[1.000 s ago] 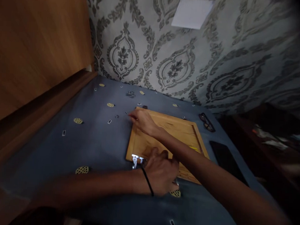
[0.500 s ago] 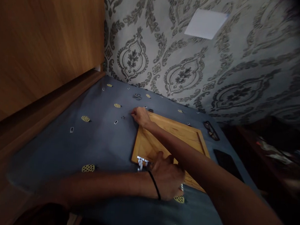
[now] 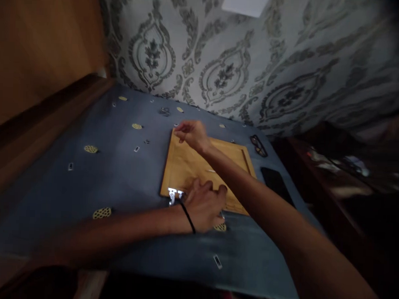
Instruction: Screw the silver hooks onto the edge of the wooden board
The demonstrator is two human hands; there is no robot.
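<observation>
A wooden panel (image 3: pixel 186 160) with a raised rim, like a small cabinet door, lies flat in the middle of the blue cloth. A shiny metal hinge (image 3: pixel 172 195) sits at its near left edge. My left hand (image 3: pixel 204 206), a black band around the wrist, rests on the panel's near edge beside the hinge with bent, spread fingers. Above the far left corner is my right hand (image 3: pixel 191 134), fingers pinched together; whatever may be between them is too small to make out. A thin pale piece (image 3: pixel 212 170) shows on the panel near my right forearm.
Eyeglasses (image 3: pixel 258 145) and a dark flat phone-like object (image 3: pixel 277 183) lie right of the panel. Blue cloth (image 3: pixel 120 177) with a pineapple print covers the surface. Patterned wall (image 3: pixel 221 76) rises behind, a wooden cabinet (image 3: pixel 42 43) stands left, and dark cluttered furniture (image 3: pixel 329 167) stands right.
My right hand has come up off the panel's far left edge and inward over the panel. The left hand stays on the near edge. The whole view has shifted.
</observation>
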